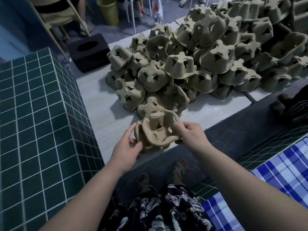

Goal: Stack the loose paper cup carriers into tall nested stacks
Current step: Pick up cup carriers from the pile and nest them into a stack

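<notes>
Dim light falls on a white table (pixel 100 100) hemmed in by a dark green tiled block (pixel 33 114) off its left edge and a black tissue box (pixel 90 52) past its far left corner. Most of the table is buried under a loose pile of paper cup carriers (pixel 208 52), lying upside down, tilted and overlapping, that runs from the near edge back toward the far right corner.

At the near edge, both hands grip a small nested bundle of carriers (pixel 156 132), held just above the table and touching the front of the pile. The left hand (pixel 128 147) curls round the bundle's left rim with the thumb on the outside; the right hand (pixel 190 132) pinches the right rim between thumb and fingers. How many carriers are in the bundle I cannot tell; the rims look wavy and not fully seated.

The main risk, as I judge it, is a skewed nest: if the cups are not lined up before pressing, the soft pulp rims may buckle or jam. The bundle hangs at the table's near edge, so a loose grip could drop it to the floor. Pulling the next carrier from the heaped pile could also start a slide toward that edge.
</notes>
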The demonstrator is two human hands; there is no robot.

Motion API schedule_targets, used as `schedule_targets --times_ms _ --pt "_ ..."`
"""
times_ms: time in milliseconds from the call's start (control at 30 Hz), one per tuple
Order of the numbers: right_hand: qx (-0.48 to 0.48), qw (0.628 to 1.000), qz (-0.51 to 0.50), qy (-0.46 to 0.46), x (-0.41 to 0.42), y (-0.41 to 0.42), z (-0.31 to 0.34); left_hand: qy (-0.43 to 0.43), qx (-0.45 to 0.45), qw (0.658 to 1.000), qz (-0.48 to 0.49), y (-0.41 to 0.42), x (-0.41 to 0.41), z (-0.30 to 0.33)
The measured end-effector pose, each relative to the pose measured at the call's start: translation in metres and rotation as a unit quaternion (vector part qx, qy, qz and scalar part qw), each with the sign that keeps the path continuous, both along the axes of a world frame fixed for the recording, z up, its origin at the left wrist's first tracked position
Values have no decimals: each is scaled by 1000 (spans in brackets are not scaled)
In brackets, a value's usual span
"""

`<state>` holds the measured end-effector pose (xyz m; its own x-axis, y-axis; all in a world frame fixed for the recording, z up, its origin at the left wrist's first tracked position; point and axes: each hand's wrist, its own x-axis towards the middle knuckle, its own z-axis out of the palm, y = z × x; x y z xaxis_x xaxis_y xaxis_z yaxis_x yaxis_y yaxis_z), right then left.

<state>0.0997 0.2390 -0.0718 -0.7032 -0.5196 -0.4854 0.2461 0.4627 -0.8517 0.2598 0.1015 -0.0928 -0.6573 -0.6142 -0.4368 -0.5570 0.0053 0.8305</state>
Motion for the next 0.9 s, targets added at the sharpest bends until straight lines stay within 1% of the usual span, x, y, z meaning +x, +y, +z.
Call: schedule_targets --times_ms 133,200,300,433,567,633,700,800,900 --pt "45 992 27 115 5 -8 -4 11 34 999 17 0 5 0" --pt "70 986 52 145 9 -12 -6 8 34 999 18 -1 8 -1" --pt "84 980 82 159 15 -16 -8 6 42 999 27 -2 12 -2" --pt "64 980 101 158 19 -14 -11 14 72 996 49 -4 19 -3" --pt "51 972 149 177 21 -11 -14 16 86 995 40 -3 22 2" --pt "54 970 148 184 21 -10 -16 20 96 995 34 -3 22 4" --pt "59 967 145 200 20 -8 -17 10 78 997 23 -4 21 4" --pt "69 954 172 237 22 -7 -17 -12 17 1000 0 -6 22 -1" --pt "87 931 219 277 23 -11 -19 -16 5 1000 0 -7 26 -5"
